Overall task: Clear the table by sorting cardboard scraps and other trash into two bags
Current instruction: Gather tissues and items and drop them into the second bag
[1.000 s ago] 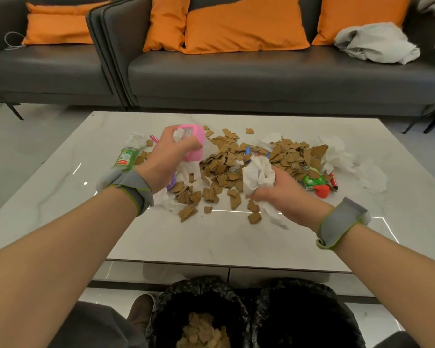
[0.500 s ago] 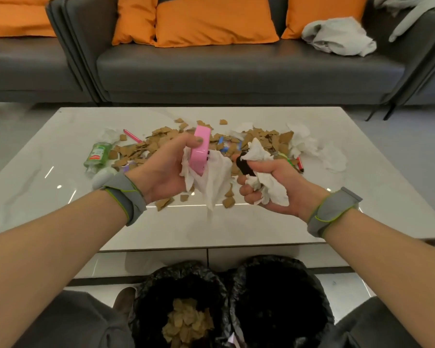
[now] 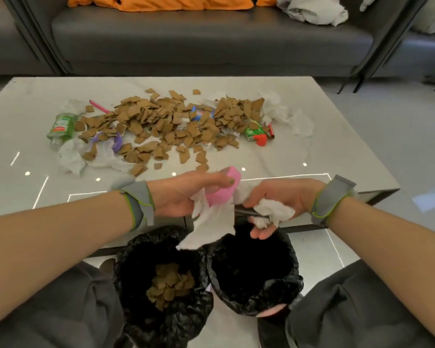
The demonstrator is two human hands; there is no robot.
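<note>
**A:** Where are the hands?

**B:** Both hang over the right black bag (image 3: 284,285), at the near edge of the marble table (image 3: 337,136). The left hand (image 3: 178,194) has its fingers closed around a pink container (image 3: 226,189) and a white tissue (image 3: 209,227) that dangles down. The right hand (image 3: 284,197) grips crumpled tissue (image 3: 274,212), its lower fingers loosely spread.

**A:** And the cardboard?

**B:** Most cardboard scraps (image 3: 166,121) lie heaped mid-table; some sit inside the left black bag (image 3: 141,297).
</note>
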